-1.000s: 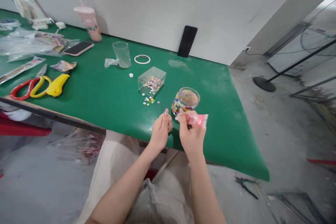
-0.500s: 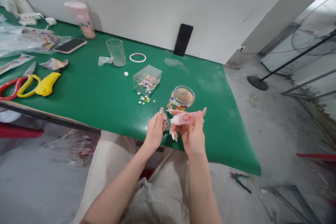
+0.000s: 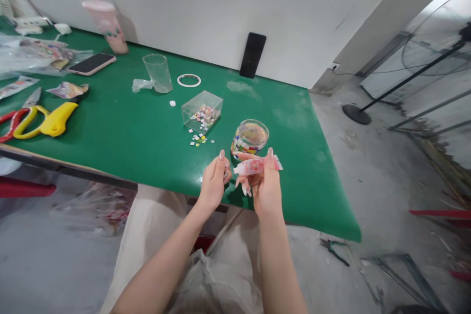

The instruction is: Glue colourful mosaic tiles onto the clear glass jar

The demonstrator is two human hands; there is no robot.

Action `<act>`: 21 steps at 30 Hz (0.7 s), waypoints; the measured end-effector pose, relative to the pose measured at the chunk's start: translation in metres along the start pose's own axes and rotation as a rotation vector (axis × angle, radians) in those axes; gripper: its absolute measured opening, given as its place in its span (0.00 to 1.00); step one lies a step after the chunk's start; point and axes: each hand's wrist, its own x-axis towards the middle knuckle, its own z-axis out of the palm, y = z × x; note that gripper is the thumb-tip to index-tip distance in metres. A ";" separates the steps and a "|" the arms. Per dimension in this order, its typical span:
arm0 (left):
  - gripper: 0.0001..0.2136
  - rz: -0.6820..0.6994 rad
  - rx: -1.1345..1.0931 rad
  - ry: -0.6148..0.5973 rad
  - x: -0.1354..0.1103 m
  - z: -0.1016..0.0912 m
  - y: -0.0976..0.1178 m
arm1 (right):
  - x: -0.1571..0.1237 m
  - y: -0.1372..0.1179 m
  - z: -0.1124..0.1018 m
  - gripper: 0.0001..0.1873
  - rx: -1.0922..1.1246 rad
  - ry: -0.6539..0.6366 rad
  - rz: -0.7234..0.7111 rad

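Observation:
My right hand [image 3: 268, 187] grips a small pink-and-white squeeze tube [image 3: 253, 166], its nozzle pointing left and my thumb pressed on top. Left of the nozzle, my left hand [image 3: 214, 180] is closed with the thumb up; whatever its curled fingers hold is hidden. Just behind both hands stands a round clear jar [image 3: 251, 136] with colourful mosaic pieces around its side. A clear plastic box [image 3: 201, 110] of small mosaic chips lies further back to the left. Several loose chips [image 3: 198, 139] are scattered in front of it.
On the green table [image 3: 154, 147] are a clear cup [image 3: 158, 73], a tape ring [image 3: 189, 80], a phone [image 3: 92, 64], a pink drink [image 3: 110, 29] and scissors [image 3: 27, 113] by a yellow-handled tool [image 3: 59, 120]. A black phone-like slab [image 3: 252, 55] leans on the wall.
My right thumb has come down from sticking outward onto the tube, whose flat end now shows. My left hand stays closed beside it. The whole view has shifted slightly.

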 end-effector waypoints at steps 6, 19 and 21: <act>0.24 0.006 -0.017 -0.003 0.001 -0.001 -0.003 | 0.001 0.005 -0.003 0.30 -0.006 0.021 -0.076; 0.23 0.020 -0.021 -0.006 0.001 -0.001 -0.004 | 0.002 0.006 -0.005 0.38 0.003 -0.015 0.008; 0.23 0.018 -0.014 -0.013 0.000 -0.002 -0.004 | 0.001 0.006 -0.004 0.34 0.002 0.008 -0.019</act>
